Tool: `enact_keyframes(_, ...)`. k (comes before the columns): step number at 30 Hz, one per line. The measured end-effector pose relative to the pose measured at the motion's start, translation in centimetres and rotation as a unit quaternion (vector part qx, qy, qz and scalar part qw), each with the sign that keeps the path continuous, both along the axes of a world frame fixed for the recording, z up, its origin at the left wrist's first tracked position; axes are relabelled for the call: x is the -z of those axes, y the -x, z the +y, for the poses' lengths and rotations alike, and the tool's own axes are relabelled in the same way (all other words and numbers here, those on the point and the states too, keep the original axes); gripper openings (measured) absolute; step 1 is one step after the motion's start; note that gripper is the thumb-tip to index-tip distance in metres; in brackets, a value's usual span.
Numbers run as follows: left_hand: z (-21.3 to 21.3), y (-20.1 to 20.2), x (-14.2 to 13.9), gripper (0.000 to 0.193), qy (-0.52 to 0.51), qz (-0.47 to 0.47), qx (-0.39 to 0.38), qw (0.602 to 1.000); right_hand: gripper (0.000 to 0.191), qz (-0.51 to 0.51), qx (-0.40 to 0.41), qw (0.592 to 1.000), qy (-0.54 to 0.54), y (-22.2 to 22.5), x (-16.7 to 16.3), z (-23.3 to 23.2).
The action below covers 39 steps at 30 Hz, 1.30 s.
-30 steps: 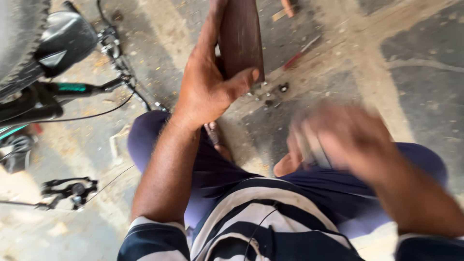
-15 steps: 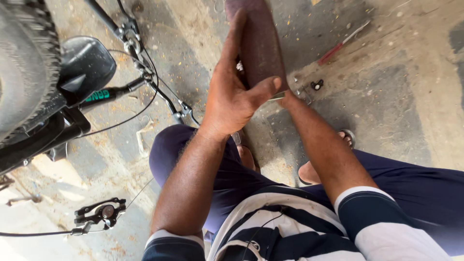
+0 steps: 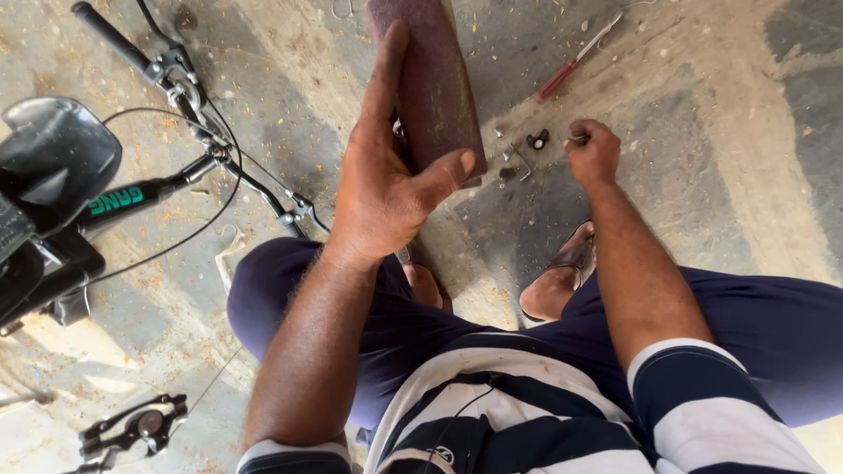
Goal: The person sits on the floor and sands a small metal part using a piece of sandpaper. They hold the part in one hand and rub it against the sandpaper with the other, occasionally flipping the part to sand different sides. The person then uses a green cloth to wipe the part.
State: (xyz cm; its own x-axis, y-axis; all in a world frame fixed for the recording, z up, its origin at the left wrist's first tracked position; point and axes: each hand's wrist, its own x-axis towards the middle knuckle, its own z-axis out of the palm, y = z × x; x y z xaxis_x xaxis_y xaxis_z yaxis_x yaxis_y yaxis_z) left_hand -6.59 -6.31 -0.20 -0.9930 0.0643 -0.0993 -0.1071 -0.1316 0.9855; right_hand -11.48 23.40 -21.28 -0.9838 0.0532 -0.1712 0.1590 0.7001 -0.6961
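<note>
Concrete floor point(image 3: 720, 123), dusty, sunlit. Bicycle handlebar point(image 3: 189, 88) with black grip and cables far left; green lettered label on dark frame tube point(image 3: 114, 202) left. Left hand point(image 3: 386, 189) gripping dark maroon flat piece point(image 3: 435, 83), held up centre, far. Right hand point(image 3: 593, 151) clenched, pinching among small metal parts point(image 3: 522, 154) on floor. Red-handled screwdriver point(image 3: 571, 63) far right.

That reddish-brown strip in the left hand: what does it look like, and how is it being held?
The reddish-brown strip is a flat, long piece with a dull, grainy surface, maybe leather or abrasive sheet; the material is unclear. It points away from the person, its far end cut off by the top edge of the picture. The left hand holds it above the concrete floor, thumb pressed over its near end, fingers along its left edge.
</note>
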Motion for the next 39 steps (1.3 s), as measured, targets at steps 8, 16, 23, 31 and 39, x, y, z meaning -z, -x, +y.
enact_keyframes(8,-0.2,0.0,1.2,0.098,0.017,0.008,0.002,1.0,0.03,0.064,-0.237,0.966,-0.086,-3.2,-1.4,-4.7)
enact_keyframes(16,-0.5,-0.1,0.3,0.106,0.035,-0.029,-0.002,0.999,0.024,0.084,-0.318,0.928,-0.174,-4.4,-2.8,-7.5)
enact_keyframes(23,0.0,0.1,-1.4,0.11,0.094,0.097,0.034,0.99,0.047,0.046,-0.326,0.939,-0.097,-3.5,-6.0,-8.6)
enact_keyframes(31,2.0,-1.8,-3.2,0.109,0.046,0.054,0.102,0.992,0.024,0.124,-0.191,0.959,0.167,-0.4,-20.4,-4.1)
enact_keyframes(39,4.1,-4.0,-2.2,0.112,0.097,0.145,0.138,0.975,0.02,0.393,-0.222,0.892,-0.013,-7.6,-26.9,-4.2)
